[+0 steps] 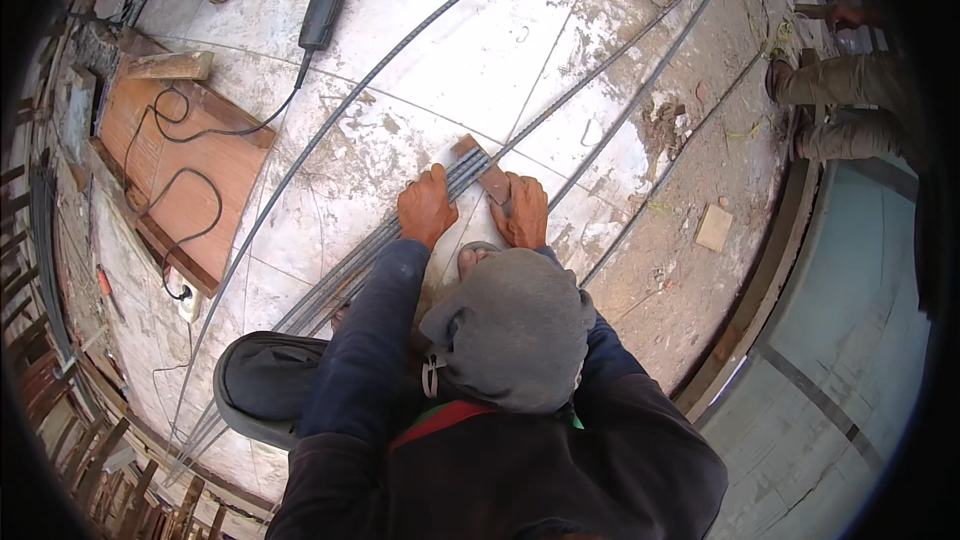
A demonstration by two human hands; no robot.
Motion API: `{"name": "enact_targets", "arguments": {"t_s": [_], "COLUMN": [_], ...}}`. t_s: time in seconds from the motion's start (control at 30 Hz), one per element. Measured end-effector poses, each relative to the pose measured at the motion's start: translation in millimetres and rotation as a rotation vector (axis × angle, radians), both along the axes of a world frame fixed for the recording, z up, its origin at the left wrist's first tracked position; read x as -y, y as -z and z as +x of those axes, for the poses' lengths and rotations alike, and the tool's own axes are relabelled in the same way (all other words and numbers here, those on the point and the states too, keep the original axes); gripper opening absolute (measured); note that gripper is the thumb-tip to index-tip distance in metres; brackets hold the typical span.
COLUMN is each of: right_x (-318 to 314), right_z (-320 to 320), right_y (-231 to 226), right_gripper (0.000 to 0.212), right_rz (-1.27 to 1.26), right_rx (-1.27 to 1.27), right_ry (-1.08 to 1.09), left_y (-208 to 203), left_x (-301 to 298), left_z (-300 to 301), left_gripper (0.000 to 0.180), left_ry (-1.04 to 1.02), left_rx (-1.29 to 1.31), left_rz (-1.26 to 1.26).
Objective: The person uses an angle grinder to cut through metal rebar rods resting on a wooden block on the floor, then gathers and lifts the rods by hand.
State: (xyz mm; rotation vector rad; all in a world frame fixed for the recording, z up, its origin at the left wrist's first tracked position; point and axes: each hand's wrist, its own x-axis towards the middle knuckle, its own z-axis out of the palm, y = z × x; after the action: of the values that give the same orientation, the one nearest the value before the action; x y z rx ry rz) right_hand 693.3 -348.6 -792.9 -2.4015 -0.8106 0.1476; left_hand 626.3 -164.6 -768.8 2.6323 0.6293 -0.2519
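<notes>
A bundle of several ribbed steel rods (466, 172) runs diagonally over the floor, its far ends lying across a small brown wooden block (494, 185). My left hand (427, 208) is closed at the bundle's near side, close to those ends; its fingertips are partly hidden. On the block's right end rests my right hand (519, 212), its fingers curled round the wood. One longer rod (556, 105) reaches from the ends toward the upper right. My sandalled foot (476, 257) is just below the hands, between my knees.
A teal and black angle grinder (328, 2) lies at upper left, its cord looping over a reddish wooden panel (190, 165). Long bent rods (335, 120) cross the pale tiled floor. Another person's legs (850, 80) are at right, beside a raised wooden edge (760, 305).
</notes>
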Motion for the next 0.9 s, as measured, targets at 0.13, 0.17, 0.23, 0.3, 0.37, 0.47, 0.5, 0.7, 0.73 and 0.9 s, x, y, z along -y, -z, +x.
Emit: {"name": "enact_targets", "arguments": {"t_s": [0.13, 0.17, 0.23, 0.3, 0.37, 0.47, 0.5, 0.7, 0.73, 0.9], "right_x": [1.5, -1.1, -9.6, -15.0, -39.2, -68.9, -78.3, -106.0, -91.0, 13.5], "right_z": [5.7, 12.2, 28.2, 38.9, 63.6, 107.4, 118.3, 60.3, 54.8, 77.5], "right_y": [-25.5, -31.4, -41.7, -46.0, -62.3, -70.9, -74.4, -76.5, -75.5, -27.6], "right_gripper": [0.054, 0.054, 0.050, 0.023, 0.013, 0.009, 0.008, 0.015, 0.015, 0.027], "right_rz": [-0.015, -0.009, 0.075, 0.149, 0.201, 0.232, 0.257, 0.158, 0.144, -0.072], "right_rx": [0.036, 0.043, 0.068, 0.153, 0.177, 0.107, 0.079, -0.015, -0.005, 0.193], "right_ry": [0.104, 0.075, 0.199, 0.182, 0.142, 0.056, 0.033, -0.220, -0.208, 0.406], "left_y": [3.7, 0.4, -3.2, -1.6, 0.9, 1.0, -0.3, 17.0, 16.8, 11.6], "left_x": [-2.1, -3.5, -17.1, -11.2, -10.0, -7.0, -5.1, -5.4, -6.2, 2.0], "left_z": [2.8, 0.7, 2.7, -15.0, -18.7, -9.7, -4.1, -12.4, -11.0, -3.4], "left_gripper": [0.039, 0.039, 0.038, 0.036, 0.036, 0.036, 0.036, 0.043, 0.043, 0.042], "left_ry": [-0.013, -0.006, -0.019, -0.022, -0.048, -0.037, -0.018, -0.036, -0.024, 0.044], "left_rx": [0.057, 0.083, 0.116, 0.137, 0.090, 0.135, 0.116, 0.050, 0.060, 0.045], "left_rz": [-0.002, 0.027, 0.062, 0.046, 0.014, 0.009, 0.017, 0.043, 0.029, 0.070]}}
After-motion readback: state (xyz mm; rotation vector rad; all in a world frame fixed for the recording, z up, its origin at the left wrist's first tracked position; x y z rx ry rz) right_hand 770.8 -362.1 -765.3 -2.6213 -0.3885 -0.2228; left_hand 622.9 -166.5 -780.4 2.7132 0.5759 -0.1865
